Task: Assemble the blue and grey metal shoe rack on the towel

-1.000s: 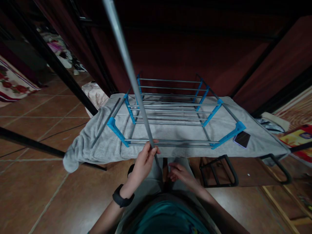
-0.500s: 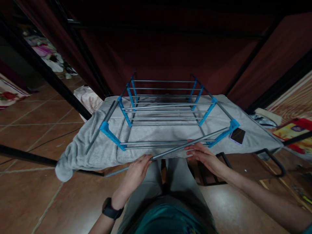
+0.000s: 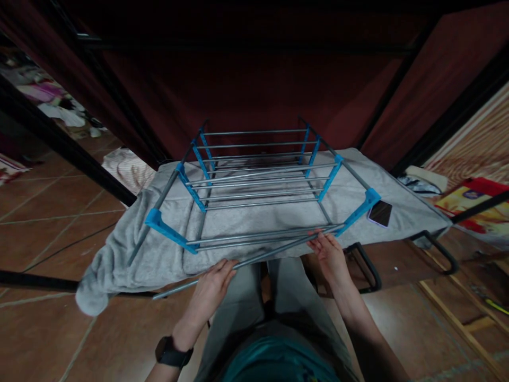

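A rack of grey metal tubes (image 3: 254, 203) and blue plastic side brackets (image 3: 169, 229) lies on a grey blanket (image 3: 254, 218). Along its near side, a loose metal tube (image 3: 264, 255) slants from lower left to upper right. My left hand (image 3: 217, 280) is closed over it left of its middle, and the tube's left end sticks out beyond the hand. Close to the right end, my right hand (image 3: 326, 250) pinches the same tube with its fingertips. That end is near the lower part of the right front bracket (image 3: 360, 211); whether they touch I cannot tell.
A phone (image 3: 380, 213) lies on the blanket right of the rack. Black metal bars (image 3: 368, 268) jut out at the front right. Dark red curtains (image 3: 246, 90) hang behind. On the right sits a red and yellow package (image 3: 473, 207); a tiled floor (image 3: 51, 223) spreads below left.
The tube's right end has moved down and left, away from the right front bracket's upper corner. My right hand's spread fingers have closed on the tube. The whole view has shifted slightly.
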{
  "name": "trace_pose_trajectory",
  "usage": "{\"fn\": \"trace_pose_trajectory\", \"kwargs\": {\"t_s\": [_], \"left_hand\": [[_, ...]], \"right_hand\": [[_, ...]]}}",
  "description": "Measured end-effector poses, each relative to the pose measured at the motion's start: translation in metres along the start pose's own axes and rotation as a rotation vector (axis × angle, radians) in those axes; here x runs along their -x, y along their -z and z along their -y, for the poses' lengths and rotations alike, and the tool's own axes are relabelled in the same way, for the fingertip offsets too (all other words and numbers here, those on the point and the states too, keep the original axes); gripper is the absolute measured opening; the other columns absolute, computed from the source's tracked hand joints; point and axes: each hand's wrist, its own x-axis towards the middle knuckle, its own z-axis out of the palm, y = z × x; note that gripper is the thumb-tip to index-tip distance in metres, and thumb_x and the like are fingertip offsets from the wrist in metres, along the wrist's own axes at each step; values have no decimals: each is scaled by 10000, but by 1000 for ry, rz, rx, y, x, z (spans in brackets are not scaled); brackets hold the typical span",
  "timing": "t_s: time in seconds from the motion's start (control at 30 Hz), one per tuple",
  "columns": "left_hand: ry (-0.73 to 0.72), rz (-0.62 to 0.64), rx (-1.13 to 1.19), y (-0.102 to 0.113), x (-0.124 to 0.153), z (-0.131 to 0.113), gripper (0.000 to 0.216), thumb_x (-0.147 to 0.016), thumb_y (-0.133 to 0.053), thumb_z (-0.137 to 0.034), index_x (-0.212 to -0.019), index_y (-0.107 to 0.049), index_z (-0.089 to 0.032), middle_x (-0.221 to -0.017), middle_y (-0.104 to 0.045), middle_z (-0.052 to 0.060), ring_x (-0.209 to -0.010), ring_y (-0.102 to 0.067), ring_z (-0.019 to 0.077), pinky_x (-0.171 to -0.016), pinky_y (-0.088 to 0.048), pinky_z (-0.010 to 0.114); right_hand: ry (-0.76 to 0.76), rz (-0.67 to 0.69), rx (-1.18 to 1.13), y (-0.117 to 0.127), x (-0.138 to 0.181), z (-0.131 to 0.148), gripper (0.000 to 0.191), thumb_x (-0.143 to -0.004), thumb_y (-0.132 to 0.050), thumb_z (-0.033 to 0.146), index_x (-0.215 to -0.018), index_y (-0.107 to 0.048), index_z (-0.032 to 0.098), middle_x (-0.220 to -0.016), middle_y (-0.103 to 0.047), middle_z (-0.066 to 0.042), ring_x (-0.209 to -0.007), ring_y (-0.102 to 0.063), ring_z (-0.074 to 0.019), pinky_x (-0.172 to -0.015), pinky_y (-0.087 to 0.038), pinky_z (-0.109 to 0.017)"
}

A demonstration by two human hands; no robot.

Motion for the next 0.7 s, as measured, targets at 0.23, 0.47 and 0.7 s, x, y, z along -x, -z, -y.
{"fn": "trace_pose_trajectory", "kwargs": {"t_s": [0.23, 0.47, 0.7], "left_hand": [[137, -88, -55, -4, 7, 42, 282, -919, -475, -350, -1031, -711, -244, -1015, -741, 99, -920, -699, 303, -857, -520, 416], [316, -384, 44, 1, 20, 83, 119, -746, -635, -324, -810, -714, -262, -856, -736, 85, -868, -667, 303, -873, -497, 401], [577, -526, 569, 9, 20, 86, 186, -572, -780, -256, -746, -719, -227, -774, -678, 42, -697, -619, 215, -679, -506, 313]], "right_hand": [[4, -98, -32, 28, -23, 19, 326, -658, -897, 304, -734, -593, 216, -761, -688, 38, -701, -672, -111, -765, -612, -278], [38, -143, -43, 39, -23, 18, 291, -667, -877, 268, -732, -601, 207, -815, -703, 16, -731, -691, -115, -780, -612, -265], [14, -157, -10, 50, -20, 5, 246, -660, -867, 251, -757, -645, 206, -915, -719, 4, -821, -703, -119, -826, -609, -260]]}}
